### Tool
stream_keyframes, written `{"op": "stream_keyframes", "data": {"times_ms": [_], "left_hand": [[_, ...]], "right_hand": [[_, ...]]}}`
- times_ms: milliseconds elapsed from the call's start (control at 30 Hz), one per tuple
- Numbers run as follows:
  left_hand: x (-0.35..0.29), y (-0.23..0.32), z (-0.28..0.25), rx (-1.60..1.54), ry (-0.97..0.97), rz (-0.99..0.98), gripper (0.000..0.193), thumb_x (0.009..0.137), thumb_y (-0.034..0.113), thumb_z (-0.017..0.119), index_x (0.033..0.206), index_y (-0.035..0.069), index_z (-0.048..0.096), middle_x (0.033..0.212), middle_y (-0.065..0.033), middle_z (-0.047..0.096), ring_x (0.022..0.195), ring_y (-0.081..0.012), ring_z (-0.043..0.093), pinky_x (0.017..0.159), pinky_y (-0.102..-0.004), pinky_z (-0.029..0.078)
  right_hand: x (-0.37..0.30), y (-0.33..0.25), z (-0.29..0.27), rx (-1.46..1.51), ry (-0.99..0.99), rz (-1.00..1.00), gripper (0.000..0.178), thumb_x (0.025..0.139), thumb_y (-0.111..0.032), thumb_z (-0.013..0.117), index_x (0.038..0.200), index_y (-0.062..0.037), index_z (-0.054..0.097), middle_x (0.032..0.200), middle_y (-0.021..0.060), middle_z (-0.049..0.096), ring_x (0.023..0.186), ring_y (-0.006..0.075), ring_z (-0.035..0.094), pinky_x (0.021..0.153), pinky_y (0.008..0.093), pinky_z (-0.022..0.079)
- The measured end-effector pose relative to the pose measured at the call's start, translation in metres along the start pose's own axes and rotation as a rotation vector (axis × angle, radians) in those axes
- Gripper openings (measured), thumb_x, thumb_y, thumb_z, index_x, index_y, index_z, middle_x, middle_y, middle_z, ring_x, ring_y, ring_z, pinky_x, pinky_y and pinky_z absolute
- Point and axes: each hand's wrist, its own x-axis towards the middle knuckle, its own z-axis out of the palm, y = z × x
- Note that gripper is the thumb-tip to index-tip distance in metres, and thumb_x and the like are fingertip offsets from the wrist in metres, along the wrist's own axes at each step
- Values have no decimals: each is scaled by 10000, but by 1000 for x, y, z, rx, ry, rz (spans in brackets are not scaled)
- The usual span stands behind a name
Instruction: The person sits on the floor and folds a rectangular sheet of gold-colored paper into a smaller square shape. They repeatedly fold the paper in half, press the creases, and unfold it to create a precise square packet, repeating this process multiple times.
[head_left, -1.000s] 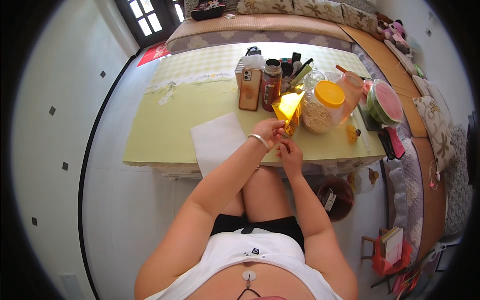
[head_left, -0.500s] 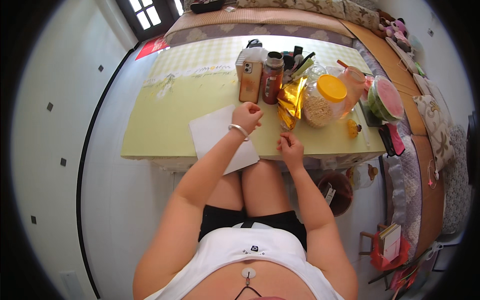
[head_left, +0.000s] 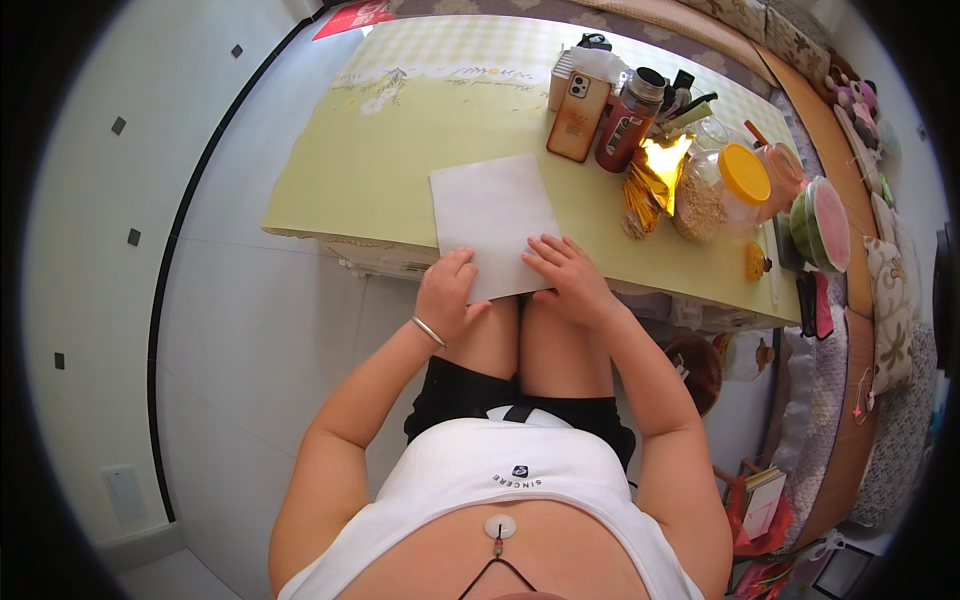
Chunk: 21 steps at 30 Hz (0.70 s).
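Observation:
A plain white sheet of paper lies on the table with its near end over the front edge, above my lap. My left hand rests at its near left corner, fingers laid over the left border and thumb apart by the near edge. On the near right corner lies my right hand, its fingers spread flat on the paper and its thumb at the near edge. Whether either thumb reaches underneath is hidden. A silver bangle circles my left wrist.
Right of the paper stand an orange-backed phone, a red flask, a shiny gold foil bag and a yellow-lidded jar. A cut watermelon sits at the right end. Below that side is a dark red bin.
My view has shifted, and the paper now lies straighter before me. Both hands have come from closed poses over the table to the paper's near corners, and their fingers have opened out.

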Motion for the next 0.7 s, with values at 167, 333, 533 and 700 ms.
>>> {"op": "stream_keyframes", "data": {"times_ms": [167, 333, 533, 700], "left_hand": [[2, -10, 0, -87, 26, 8, 351, 665, 201, 850, 957, 71, 704, 1294, -177, 628, 1223, -355, 571, 1003, -467, 463], [6, -9, -4, -212, 53, -70, 137, 691, 77, 814, 813, 51, 758, 1235, -182, 662, 1171, -344, 598, 986, -424, 490], [13, -11, -6, -312, 21, -175, 88, 721, 41, 787, 798, 21, 750, 1197, -168, 672, 1136, -331, 609, 970, -407, 492], [17, -15, -5, -527, -4, -379, 64, 738, 8, 753, 799, 1, 735, 1172, -159, 686, 1111, -290, 632, 942, -375, 511]], "right_hand": [[-9, 30, 11, 139, -62, -4, 422, 808, -201, 779, 1206, -112, 668, 1393, 103, 598, 1354, 319, 502, 1128, 507, 391], [-2, 11, -8, 145, -59, 17, 429, 785, -203, 800, 1187, -116, 681, 1371, 102, 613, 1324, 320, 531, 1116, 500, 406], [-2, 13, -8, 220, -33, 59, 400, 766, -199, 813, 1145, -127, 707, 1350, 95, 629, 1307, 311, 548, 1104, 486, 420], [0, 17, -4, 296, 23, 97, 203, 808, -153, 781, 999, -96, 746, 1247, 88, 691, 1233, 290, 612, 1065, 443, 462]]}}
